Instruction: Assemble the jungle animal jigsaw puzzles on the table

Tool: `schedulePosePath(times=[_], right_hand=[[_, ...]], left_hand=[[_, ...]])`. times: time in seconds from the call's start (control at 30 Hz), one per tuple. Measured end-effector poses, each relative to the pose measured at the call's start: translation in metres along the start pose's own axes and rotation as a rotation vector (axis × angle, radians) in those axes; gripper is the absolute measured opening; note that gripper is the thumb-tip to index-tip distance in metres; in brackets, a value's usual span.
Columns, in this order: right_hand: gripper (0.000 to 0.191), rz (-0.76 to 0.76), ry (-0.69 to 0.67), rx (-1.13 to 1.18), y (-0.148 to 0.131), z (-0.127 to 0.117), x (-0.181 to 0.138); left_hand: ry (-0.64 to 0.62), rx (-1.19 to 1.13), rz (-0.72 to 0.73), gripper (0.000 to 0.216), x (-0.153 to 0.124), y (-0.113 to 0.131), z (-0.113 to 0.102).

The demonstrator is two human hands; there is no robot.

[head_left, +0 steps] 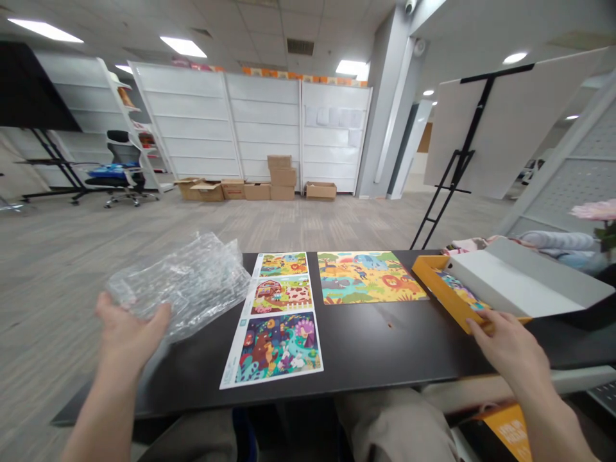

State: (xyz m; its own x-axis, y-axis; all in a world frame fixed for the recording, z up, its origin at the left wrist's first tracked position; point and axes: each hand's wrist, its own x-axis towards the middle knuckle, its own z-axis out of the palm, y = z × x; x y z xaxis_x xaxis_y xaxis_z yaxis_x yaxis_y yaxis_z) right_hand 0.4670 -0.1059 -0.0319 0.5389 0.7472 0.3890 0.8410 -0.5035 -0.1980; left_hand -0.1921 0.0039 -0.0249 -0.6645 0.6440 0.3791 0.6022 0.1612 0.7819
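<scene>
My left hand point(129, 330) is at the table's left end, against a crumpled clear plastic bag point(197, 282). Its thumb lies on the near side and its other fingers are partly hidden by the plastic. At the right, my right hand point(510, 340) grips the near end of a yellow box point(426, 269), fingertips over the rim. Colourful printed puzzle pieces point(457, 289) lie inside the box, and its white-lined lid point(524, 276) is folded open. Between my hands are a sheet with three cartoon pictures point(282, 346) and an assembled-looking animal picture point(370, 279).
The dark table point(366, 346) has its near edge at my lap. Folded cloths point(558, 242) and a pink flower point(597, 210) are beyond the box. A black easel stand point(457, 167) rises behind the table. Cardboard boxes point(283, 179) line the far white shelves.
</scene>
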Motion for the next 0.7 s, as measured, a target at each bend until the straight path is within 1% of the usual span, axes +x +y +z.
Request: schedulePosePath(times=[0.07, 0.1, 0.17, 0.27, 0.37, 0.43, 0.53, 0.6, 0.7], right_hand=[[0.026, -0.008, 0.049, 0.031, 0.002, 0.004, 0.002], [0.023, -0.019, 0.081, 0.048, 0.005, 0.006, 0.003], [0.021, -0.051, 0.153, 0.079, 0.012, 0.01, 0.004], [0.027, -0.083, 0.255, 0.115, 0.022, 0.014, 0.003], [0.034, -0.08, 0.29, 0.103, 0.029, 0.016, 0.002], [0.037, -0.062, 0.258, 0.067, 0.032, 0.013, 0.003], [0.04, -0.014, 0.11, -0.016, 0.037, 0.006, 0.009], [0.042, -0.002, 0.002, -0.062, 0.04, 0.001, 0.016], [0.042, -0.039, -0.086, -0.08, 0.046, -0.003, 0.026]], left_hand=[[-0.024, 0.053, -0.015, 0.105, -0.002, 0.003, -0.001], [-0.031, 0.068, 0.005, 0.106, -0.004, 0.005, -0.001], [-0.032, 0.122, 0.096, 0.101, -0.008, 0.01, -0.001], [-0.064, 0.253, 0.157, 0.092, -0.012, 0.014, -0.001], [-0.149, 0.355, 0.144, 0.094, -0.012, 0.013, -0.001], [-0.168, 0.398, 0.103, 0.098, -0.012, 0.012, -0.001], [-0.117, 0.418, 0.076, 0.1, -0.014, 0.013, 0.0], [-0.069, 0.405, 0.086, 0.098, -0.018, 0.018, 0.001], [0.017, 0.364, 0.159, 0.094, -0.026, 0.03, 0.006]])
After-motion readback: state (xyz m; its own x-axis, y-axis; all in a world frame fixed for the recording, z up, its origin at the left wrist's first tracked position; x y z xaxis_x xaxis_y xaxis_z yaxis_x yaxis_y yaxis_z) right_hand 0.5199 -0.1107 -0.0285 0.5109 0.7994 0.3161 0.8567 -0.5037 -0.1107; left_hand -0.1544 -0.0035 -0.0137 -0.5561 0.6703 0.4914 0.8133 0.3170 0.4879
